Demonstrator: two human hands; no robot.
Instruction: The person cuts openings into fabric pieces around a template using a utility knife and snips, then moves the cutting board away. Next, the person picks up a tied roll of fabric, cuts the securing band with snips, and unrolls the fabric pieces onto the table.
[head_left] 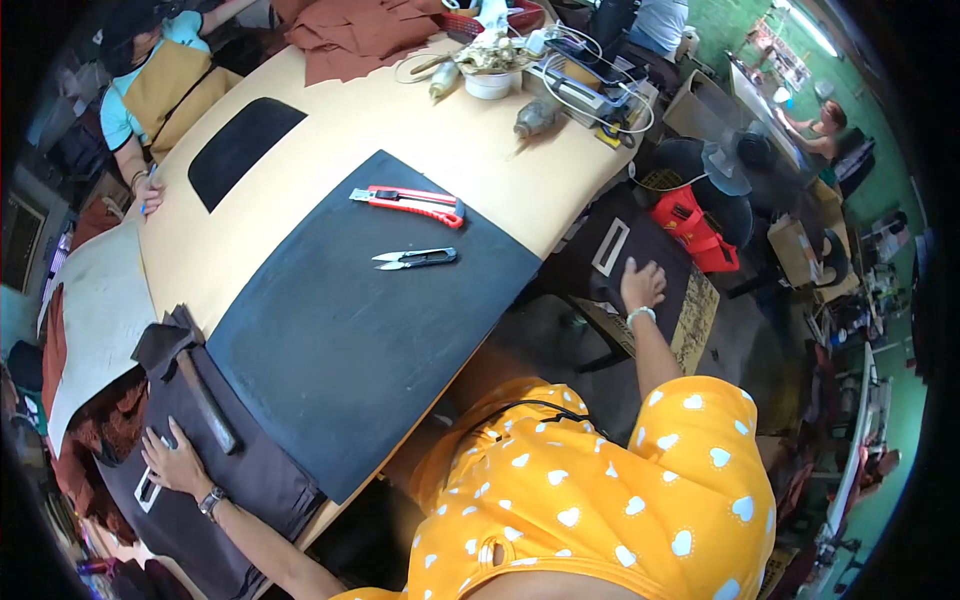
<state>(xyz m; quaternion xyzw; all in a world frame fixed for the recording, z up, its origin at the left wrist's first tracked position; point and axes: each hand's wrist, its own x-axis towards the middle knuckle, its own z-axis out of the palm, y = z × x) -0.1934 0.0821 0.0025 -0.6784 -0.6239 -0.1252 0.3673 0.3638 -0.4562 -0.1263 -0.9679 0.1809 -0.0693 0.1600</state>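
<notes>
My left hand (177, 462) rests with spread fingers on a stack of dark brown sheet material (245, 495) at the table's left. Beside its fingertips lies a small white rectangular frame (147, 492), and a hammer (208, 400) lies just above it. Off to the right, my right hand (643, 285) is laid flat, fingers apart, on another dark brown sheet (665, 245). A second white rectangular frame (610, 248) lies close to its fingers. Between the hands, a dark cutting mat (350, 340) bears red utility knives (412, 203) and thread snips (415, 259).
Across the table a person (165, 90) in an apron has a hand near the edge. A black panel (245, 150), reddish-brown sheets (360, 35), a white bowl (488, 85) and bottles lie at the back. A fan (725, 160) and red bag (692, 230) stand at right.
</notes>
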